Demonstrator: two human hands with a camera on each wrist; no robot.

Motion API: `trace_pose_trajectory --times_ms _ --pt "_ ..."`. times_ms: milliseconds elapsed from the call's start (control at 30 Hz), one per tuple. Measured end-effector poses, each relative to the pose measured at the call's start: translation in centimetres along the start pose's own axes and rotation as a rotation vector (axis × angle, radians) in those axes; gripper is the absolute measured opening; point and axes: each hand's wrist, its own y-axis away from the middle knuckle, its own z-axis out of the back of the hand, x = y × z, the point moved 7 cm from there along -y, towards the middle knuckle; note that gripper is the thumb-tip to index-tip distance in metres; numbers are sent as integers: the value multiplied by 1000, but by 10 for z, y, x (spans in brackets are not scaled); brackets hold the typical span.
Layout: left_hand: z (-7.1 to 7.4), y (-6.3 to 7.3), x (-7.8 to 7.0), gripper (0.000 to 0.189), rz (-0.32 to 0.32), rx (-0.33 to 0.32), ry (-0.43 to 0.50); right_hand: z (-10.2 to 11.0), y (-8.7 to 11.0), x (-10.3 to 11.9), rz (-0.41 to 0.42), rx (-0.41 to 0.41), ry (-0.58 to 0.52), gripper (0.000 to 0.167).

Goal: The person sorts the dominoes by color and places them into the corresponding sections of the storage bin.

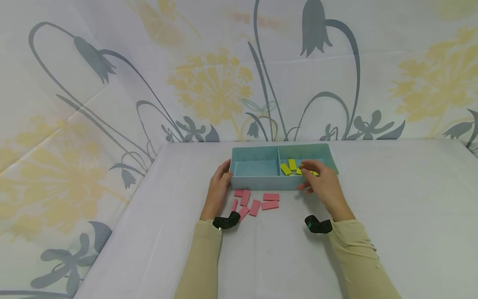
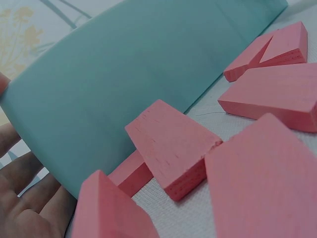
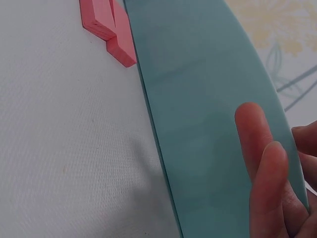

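Observation:
A light blue two-compartment box (image 1: pixel 254 183) stands on the table. My left hand (image 1: pixel 218 192) grips its left end, with the thumb at the front corner and the fingers along the side wall. Several yellow blocks (image 1: pixel 292 165) lie in the right compartment. Over that compartment's front wall is my right hand (image 1: pixel 324 185), two of its fingers (image 3: pixel 267 198) hanging outside the wall. Its thumb and other fingertips are above the yellow blocks; whether they pinch one is hidden. In front of the box lie several pink blocks (image 1: pixel 254 208), close to my left hand.
The left compartment (image 1: pixel 255 168) shows a bare floor. A divider (image 1: pixel 279 162) separates it from the right one. White cloth (image 1: pixel 276 257) covers the table, and a flower-patterned curtain (image 1: pixel 224 62) hangs behind the box. Some pink blocks overlap or lean on each other.

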Motion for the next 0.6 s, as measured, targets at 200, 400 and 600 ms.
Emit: trace_pose_trajectory --times_ms 200,400,600 --pt "-2 5 -13 43 -6 11 -14 1 0 1 -3 1 -2 39" --pt "-2 5 -14 44 -6 5 -11 1 0 2 -8 8 10 40" --pt "-3 6 -14 45 7 7 -6 1 -1 -1 -29 25 21 41"
